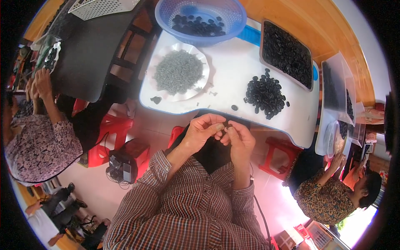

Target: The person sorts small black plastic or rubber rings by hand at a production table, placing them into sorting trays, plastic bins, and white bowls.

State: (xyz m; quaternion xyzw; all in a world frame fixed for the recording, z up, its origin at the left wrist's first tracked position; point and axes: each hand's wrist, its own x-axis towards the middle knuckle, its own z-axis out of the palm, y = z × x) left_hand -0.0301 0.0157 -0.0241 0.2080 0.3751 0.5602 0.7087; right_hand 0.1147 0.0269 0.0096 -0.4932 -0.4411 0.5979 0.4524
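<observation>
While the left hand (197, 133) and right hand (241, 143) met in front of the wearer's checked shirt (179, 204), a small dark piece (226, 123) sat between their fingertips. Left: thumb and index pinched narrow on it. Right: thumb and forefinger also drawn together, gripping from the other side. Fingers covered most of the piece; couldn't tell its exact shape. Both hands were just off the near edge of the white table (233, 66).

Closest loose part: one black oval disc (234, 107) on the tabletop, just beyond the fingertips. Heap of black discs (266, 96) lay near, ahead and right of the right hand. White scalloped plate (183, 95) sat ahead and left of the left hand, loaded with grey slivers (178, 71); a few stray bits lay between plate and heap. Dark scrap (156, 100) was at the plate's near-left edge.

Far side: blue colander (200, 40) part-filled with black discs; right of that, rectangular tray (261, 46) packed with more. Red stool (277, 156) stood below the table's right end. Left co-worker (41, 141) reached over a dark table (83, 54); right co-worker (329, 200) sat past the stool.
</observation>
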